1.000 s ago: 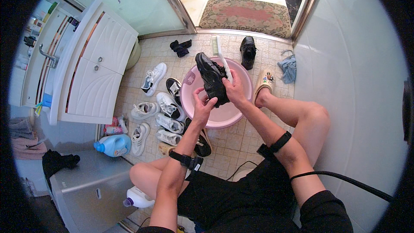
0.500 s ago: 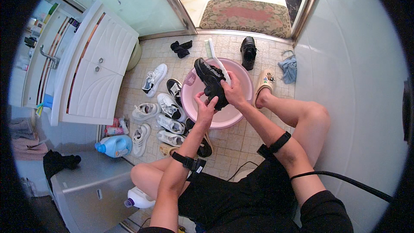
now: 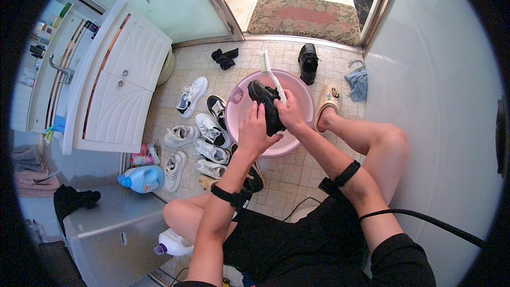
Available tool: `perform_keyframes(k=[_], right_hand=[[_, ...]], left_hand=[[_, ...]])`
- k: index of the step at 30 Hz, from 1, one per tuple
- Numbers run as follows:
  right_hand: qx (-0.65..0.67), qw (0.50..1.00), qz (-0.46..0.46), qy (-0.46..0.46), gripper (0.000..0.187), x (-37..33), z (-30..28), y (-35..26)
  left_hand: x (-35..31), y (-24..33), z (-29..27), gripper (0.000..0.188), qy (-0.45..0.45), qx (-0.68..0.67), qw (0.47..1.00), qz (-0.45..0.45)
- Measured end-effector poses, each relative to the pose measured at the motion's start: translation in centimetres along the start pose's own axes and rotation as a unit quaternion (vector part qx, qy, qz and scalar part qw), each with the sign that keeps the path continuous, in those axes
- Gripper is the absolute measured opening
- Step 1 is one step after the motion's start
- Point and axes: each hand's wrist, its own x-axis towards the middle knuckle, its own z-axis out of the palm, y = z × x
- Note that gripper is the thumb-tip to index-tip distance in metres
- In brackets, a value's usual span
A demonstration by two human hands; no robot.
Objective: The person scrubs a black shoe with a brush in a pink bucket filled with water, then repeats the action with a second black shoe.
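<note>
Over the pink basin (image 3: 234, 118), a black shoe (image 3: 272, 111) is held with its toe pointing away from me. My left hand (image 3: 255, 132) grips the shoe's left side, fingers along the upper and thumb near the heel end. On the other side, my right hand (image 3: 290, 113) closes round the white handle of a scrubbing brush (image 3: 274, 78) and also presses against the shoe. The brush stands out beyond the hand, its pale bristles past the far rim of the basin. The undersides of both hands' grips are hidden.
Several white and black sneakers (image 3: 212, 129) crowd the floor left of the basin. A second black shoe (image 3: 307, 64), black socks (image 3: 225, 58) and a blue cloth (image 3: 357, 83) lie farther off. A blue detergent bottle (image 3: 145, 179) stands by a grey cabinet (image 3: 117, 234). My clog (image 3: 327, 101) is right of the basin.
The shoe has come lower and nearer, turning more upright. My left hand has shifted from a fingertip hold by the heel to a flatter hold along its left side. The brush moved slightly right.
</note>
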Motion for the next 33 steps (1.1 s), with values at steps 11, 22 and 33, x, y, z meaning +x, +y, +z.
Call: perform_keyframes(k=[11, 22, 33], right_hand=[[-0.003, 1.0, -0.004, 0.016, 0.031, -0.6, 1.1, -0.7], [-0.023, 0.983, -0.055, -0.173, 0.026, 0.4, 0.8, -2.1], [0.048, 0.991, 0.109, -0.054, 0.024, 0.4, -0.3, -1.7]], left_hand=[[-0.3, 0.4, 1.3, 0.09, 0.09, 0.093, 0.991, -0.032], [-0.6, -3.9, 1.1, 0.062, 0.126, -0.118, 0.983, -0.063], [-2.6, -8.4, 2.8, 0.039, 0.174, -0.437, 0.868, -0.159]])
